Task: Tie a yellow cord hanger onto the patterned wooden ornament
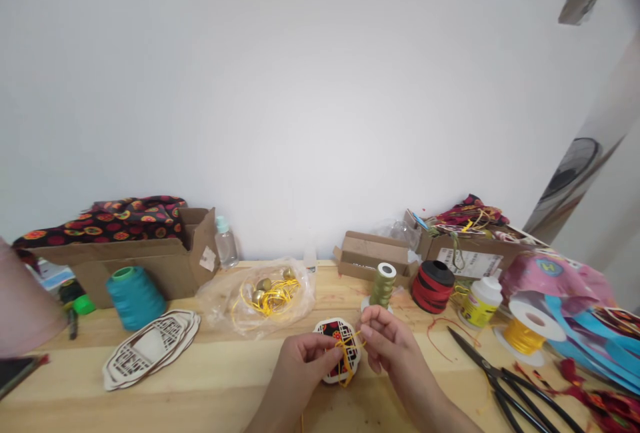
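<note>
Both my hands meet low over the table (210, 380); my left hand (300, 363) grips the ornament (334, 340) from below; my right hand (387, 343), fingers curled, pinches the yellow cord (346, 348) crossing it.

Bright, soft, even light fills the scene; the white wall (300, 86) greys slightly toward its upper corners. Shadows on the table (225, 373) are faint and short, close under each thing. The plastic bag (227, 303) carries mild glare. The left hand (300, 363), right hand (387, 340), patterned disc (333, 332) and yellow cord (347, 348) at the near edge look slightly soft. The table's far edge bows from lens distortion, and a pink shape (25, 300) at its left edge is blurred
</note>
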A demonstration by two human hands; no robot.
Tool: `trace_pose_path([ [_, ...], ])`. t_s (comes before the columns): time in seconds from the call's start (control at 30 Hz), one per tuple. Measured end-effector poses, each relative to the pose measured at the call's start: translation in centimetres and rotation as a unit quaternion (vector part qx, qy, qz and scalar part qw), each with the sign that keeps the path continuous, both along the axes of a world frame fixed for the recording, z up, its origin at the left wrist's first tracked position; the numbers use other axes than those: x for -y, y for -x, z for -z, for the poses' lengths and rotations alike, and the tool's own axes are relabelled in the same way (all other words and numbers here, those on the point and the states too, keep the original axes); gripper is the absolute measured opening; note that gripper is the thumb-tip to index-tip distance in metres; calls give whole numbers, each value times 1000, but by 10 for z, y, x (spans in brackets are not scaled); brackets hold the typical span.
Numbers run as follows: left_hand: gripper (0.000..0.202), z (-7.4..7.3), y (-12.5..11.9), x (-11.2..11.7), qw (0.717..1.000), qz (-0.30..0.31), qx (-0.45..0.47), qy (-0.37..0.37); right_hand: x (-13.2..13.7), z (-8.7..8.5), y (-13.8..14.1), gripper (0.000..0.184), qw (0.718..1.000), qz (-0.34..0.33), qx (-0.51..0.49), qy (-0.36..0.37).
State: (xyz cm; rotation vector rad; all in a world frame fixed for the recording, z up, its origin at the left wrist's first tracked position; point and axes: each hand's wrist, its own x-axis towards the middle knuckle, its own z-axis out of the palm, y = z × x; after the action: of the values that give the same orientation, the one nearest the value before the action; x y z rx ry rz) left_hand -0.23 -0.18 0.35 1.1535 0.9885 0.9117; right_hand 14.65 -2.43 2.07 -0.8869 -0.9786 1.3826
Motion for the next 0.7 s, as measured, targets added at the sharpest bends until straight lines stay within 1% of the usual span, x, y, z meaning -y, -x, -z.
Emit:
trace_pose_path([
  [0.1,26,0,-1,1,1000,-6,-20,-2,-1,-5,-6,20,998,-9,-63,4],
  [0.2,26,1,-1,1,999,-21,-27,1,0,-13,-12,24,996,7,-90,12],
  [0.37,26,6,0,-2,999,-28,-33,3,3,-28,-31,21,989,14,-139,-55],
  [0.43,25,7,0,-3,999,-31,-34,2,4,-31,-39,22,983,18,-166,-75],
  [0.47,25,7,1,-2,999,-30,-35,0,4,-32,-41,24,983,18,-162,-81],
  [0.5,24,7,1,-2,999,-29,-36,-2,3,-32,-42,27,987,15,-138,-87],
  [0.53,23,7,1,-1,999,-25,-34,-4,2,-31,-40,30,992,13,-88,-94],
  [0.57,22,6,1,-1,999,-20,-31,-6,1,-28,-37,31,994,18,-11,-104],
  [0.6,22,5,1,0,999,-16,-28,-9,0,-25,-32,29,989,26,82,-120],
  [0.63,21,4,1,0,1000,-12,-25,-11,-2,-20,-26,24,973,35,181,-139],
  [0.67,20,3,1,1,1000,-10,-22,-15,-3,-14,-19,21,949,47,269,-160],
  [0.7,19,2,1,1,1000,-7,-20,-20,-3,-8,-13,21,925,50,332,-180],
])
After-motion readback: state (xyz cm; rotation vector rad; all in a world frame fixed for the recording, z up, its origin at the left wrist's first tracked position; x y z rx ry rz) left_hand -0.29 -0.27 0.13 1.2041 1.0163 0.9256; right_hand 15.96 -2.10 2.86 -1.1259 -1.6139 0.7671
